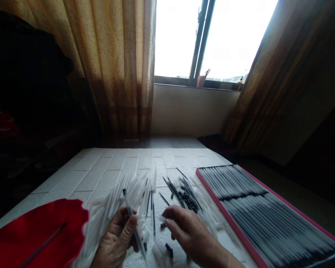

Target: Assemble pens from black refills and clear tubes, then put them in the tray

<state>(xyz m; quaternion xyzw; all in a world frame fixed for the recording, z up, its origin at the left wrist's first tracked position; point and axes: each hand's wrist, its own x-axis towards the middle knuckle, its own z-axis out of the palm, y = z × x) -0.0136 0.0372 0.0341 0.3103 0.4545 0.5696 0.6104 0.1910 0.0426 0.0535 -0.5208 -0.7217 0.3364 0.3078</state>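
Observation:
A clear pen with a dark top end [129, 204] is held between the thumb and fingers of my left hand [117, 234], tilted with its dark end up. To its right, my right hand [188, 230] is closed in a pinch on a small whitish translucent piece [162, 219]. Between and behind the hands lie thin dark refills [153, 219]. Clear pen barrels [111, 197] are heaped behind my left hand. Beyond my right hand is a pile of dark refills and black caps [188, 197]. Small black pieces [169, 250] lie near the front, between the hands.
At the right, a pink-edged tray [220, 208] holds rows of clear pens [276, 219]. A red scalloped dish [58, 212] with one pen [46, 243] stands at the left. The white brick-patterned table [97, 163] extends toward a curtained window with a pink cup [201, 81] on its sill.

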